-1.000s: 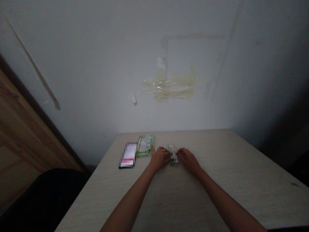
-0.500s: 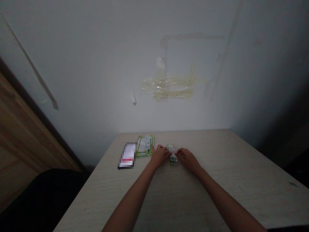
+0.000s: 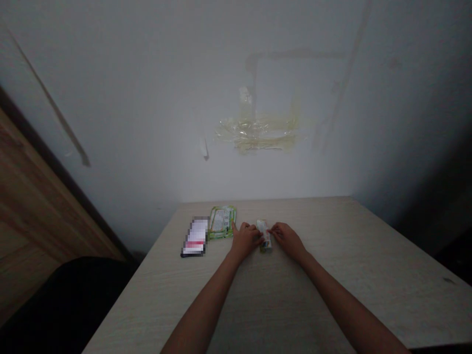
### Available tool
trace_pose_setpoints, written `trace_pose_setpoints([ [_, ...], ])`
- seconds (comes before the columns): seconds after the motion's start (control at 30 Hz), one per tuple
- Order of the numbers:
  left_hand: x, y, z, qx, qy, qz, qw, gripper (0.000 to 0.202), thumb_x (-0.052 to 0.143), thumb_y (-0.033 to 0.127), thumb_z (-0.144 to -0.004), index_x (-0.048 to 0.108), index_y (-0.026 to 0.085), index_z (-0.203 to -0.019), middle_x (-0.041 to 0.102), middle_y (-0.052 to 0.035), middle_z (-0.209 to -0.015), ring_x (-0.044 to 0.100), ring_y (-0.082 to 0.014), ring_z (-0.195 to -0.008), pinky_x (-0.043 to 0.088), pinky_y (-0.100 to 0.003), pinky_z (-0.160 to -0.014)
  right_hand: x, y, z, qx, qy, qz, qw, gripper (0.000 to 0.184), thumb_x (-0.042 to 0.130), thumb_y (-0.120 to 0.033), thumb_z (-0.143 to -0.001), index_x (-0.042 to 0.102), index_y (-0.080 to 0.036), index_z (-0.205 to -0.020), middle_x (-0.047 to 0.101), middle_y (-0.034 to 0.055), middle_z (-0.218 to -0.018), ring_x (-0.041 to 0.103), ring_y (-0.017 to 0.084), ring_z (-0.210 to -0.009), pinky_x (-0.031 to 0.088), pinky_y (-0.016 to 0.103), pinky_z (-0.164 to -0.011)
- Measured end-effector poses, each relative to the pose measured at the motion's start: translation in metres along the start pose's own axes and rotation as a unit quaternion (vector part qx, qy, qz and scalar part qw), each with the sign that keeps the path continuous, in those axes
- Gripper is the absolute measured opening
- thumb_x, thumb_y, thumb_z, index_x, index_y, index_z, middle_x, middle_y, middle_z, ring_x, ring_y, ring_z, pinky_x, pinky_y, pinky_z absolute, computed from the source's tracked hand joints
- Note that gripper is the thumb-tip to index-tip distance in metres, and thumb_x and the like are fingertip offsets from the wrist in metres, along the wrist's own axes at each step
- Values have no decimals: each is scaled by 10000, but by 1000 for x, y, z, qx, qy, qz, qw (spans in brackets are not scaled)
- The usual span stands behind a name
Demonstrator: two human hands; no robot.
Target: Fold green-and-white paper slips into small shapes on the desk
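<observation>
Draws left hand [image 3: 246, 239] and right hand [image 3: 286, 238] a touch closer together than a second ago, fingers of both clamped on opposite long edges of the small sachet [image 3: 264, 235], steadying it at the surface [image 3: 332, 255] just right of the flat green pack [image 3: 221, 222].

2 green packets [image 3: 222, 222] [image 3: 264, 235], 1 phone [image 3: 195, 237], 2 hands [image 3: 246, 239] [image 3: 287, 239]

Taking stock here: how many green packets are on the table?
2. The flat green packet lies between the phone and the left hand. The smaller packet is pinched between the left hand and the right hand. No others show.
</observation>
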State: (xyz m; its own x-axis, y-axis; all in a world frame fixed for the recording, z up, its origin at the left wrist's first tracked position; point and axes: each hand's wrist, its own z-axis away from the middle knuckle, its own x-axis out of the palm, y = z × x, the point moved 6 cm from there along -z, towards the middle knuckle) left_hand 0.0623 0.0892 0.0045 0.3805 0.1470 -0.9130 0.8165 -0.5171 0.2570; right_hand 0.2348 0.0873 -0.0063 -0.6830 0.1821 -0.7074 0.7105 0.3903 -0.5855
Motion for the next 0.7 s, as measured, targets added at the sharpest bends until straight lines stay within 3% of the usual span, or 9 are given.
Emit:
trace_pose_setpoints([
  [0.3,2,-2,0,-6,5,10,1000,198,578,480,-850,703,355,-940,681,9,-1010,469,-254,-1105,8,-669,-1077,1,1,-15,18,-18,64,998,134,509,-236,-896,625,-210,-958,666,68,-1031,605,180,-982,434,276,-863],
  [0.7,2,-1,0,-12,3,16,1000,202,592,476,-844,710,347,-945,687,-9,-1027,470,-266,-1143,-14,-662,-1089,4,-1,-24,50,-7,131,990,170,489,-298,-929,620,-221,-1004,670,89,-1032,606,213,-972,416,292,-814],
])
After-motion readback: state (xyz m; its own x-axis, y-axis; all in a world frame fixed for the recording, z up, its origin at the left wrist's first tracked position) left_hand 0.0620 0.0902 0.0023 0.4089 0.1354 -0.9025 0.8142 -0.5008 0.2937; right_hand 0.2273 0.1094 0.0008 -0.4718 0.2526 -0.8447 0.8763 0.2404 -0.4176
